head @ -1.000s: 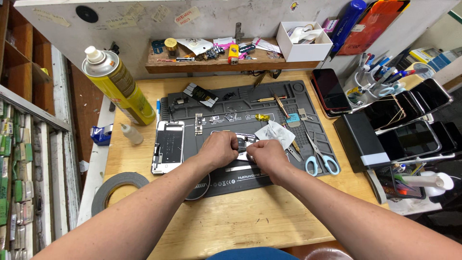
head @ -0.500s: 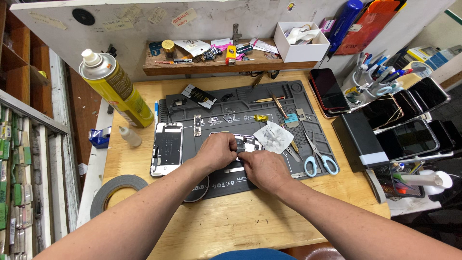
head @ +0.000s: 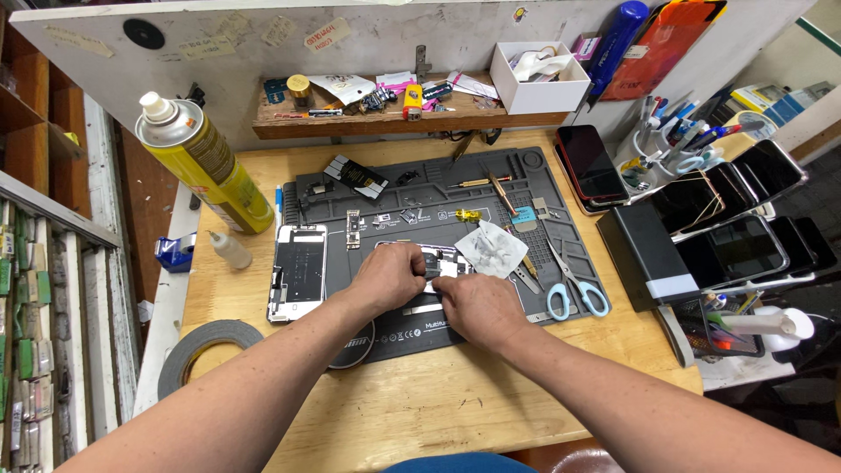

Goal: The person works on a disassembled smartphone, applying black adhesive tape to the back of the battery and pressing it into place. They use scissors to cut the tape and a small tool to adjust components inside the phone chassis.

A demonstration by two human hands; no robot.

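Left hand (head: 385, 278) and right hand (head: 477, 307) pinch opened silver phone body (head: 435, 261) on dark grey rubber work mat (head: 420, 326), middle of counter. Fingers curl tight on phone. Tiny loose parts close: bump might scatter them. Crumpled white wipe (head: 491, 248) touches phone.

Phone repair workbench, small electronics workshop. Dark silicone repair mat (head: 420, 328) with part compartments on a wooden bench (head: 412, 403). Opened phone (head: 298, 271) with internals exposed, loose screws and small boards on the mat. Stack of phones and screens (head: 736, 219) at right. Scissors (head: 574, 289), tweezers, adhesive tape roll (head: 206, 350), yellow spray can (head: 206, 166), glue bottle (head: 229, 250), cluttered parts shelf (head: 394, 118) along the back wall.
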